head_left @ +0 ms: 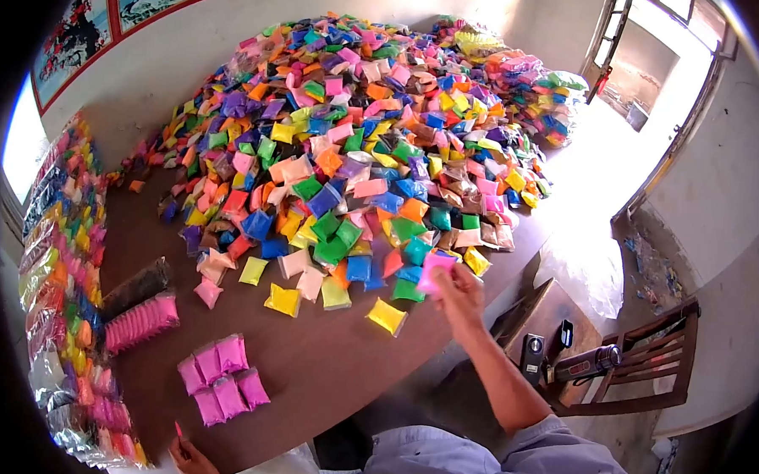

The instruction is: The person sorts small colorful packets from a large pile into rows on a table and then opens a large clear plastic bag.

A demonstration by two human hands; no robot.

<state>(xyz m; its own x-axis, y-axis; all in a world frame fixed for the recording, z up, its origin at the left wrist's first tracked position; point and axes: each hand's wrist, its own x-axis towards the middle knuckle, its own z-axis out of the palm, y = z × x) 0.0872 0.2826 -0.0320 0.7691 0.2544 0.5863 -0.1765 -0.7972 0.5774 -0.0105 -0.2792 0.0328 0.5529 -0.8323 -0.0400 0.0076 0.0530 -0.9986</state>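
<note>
My right hand (pixel 461 298) is closed on a small pink packet (pixel 435 273), held up at the near right side of the heap. At the table's near edge, my left hand (pixel 193 463) is partly cut off by the frame. A thin pink-red thing (pixel 178 430) shows at its fingertips, too small to name. In front of that hand, several magenta packets (pixel 223 378) lie flat in two rows. Behind them is a line of pink packets (pixel 142 322) packed upright side by side. Loose yellow packets (pixel 386 317) lie near the heap's front edge.
A large heap of coloured packets (pixel 349 151) covers the back of the brown table (pixel 307 352). Filled clear bags (pixel 63 308) line the left edge. To the right stand a wooden chair (pixel 645 367), a flask (pixel 587 363) and a black device (pixel 533 358) on a small wooden table.
</note>
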